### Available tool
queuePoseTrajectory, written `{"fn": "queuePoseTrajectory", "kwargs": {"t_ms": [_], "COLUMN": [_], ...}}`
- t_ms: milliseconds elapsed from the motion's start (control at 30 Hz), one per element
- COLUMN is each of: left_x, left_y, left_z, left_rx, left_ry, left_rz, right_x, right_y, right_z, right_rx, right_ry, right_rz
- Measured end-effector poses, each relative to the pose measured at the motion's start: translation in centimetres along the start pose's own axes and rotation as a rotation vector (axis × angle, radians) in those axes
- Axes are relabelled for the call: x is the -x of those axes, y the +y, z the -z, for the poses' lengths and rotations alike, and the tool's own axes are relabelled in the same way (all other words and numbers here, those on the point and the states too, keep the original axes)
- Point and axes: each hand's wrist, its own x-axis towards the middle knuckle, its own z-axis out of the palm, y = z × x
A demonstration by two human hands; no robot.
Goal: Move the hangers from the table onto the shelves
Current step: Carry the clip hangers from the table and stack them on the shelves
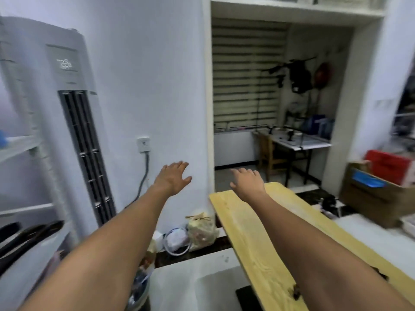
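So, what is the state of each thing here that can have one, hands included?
left hand: open, empty.
right hand: open, empty, over the table.
hangers: lying on the left shelf, blurred.
air conditioner: display lit.
blinds: lowered.
wall socket: cable plugged in.
cardboard box: open on top.

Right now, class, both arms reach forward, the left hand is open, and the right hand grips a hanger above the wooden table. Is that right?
Not quite. The right hand grips nothing: it is open, fingers straight, above the wooden table. Both arms do reach forward and the left hand is open, as the head view shows.
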Motion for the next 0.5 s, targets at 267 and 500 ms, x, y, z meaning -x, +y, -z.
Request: {"fn": "queuePoseTrajectory", "kwargs": {"t_ms": [267, 500], "left_x": [-12.1, -16.7], "left_y": [8.7, 18.7], "left_z": [-4.9, -9.8], "left_rx": [0.074, 0.084], "left_ry": [-0.062, -0.113], "left_rz": [-0.323, -0.608], "right_x": [0.0, 4.9], "right_y": [10.9, 18.9], "right_z": [-2.9, -3.9], "right_rx": [0.082, 0.117], "right_ry": [-0.063, -0.069], "right_rz": [-0.344, -0.669]}}
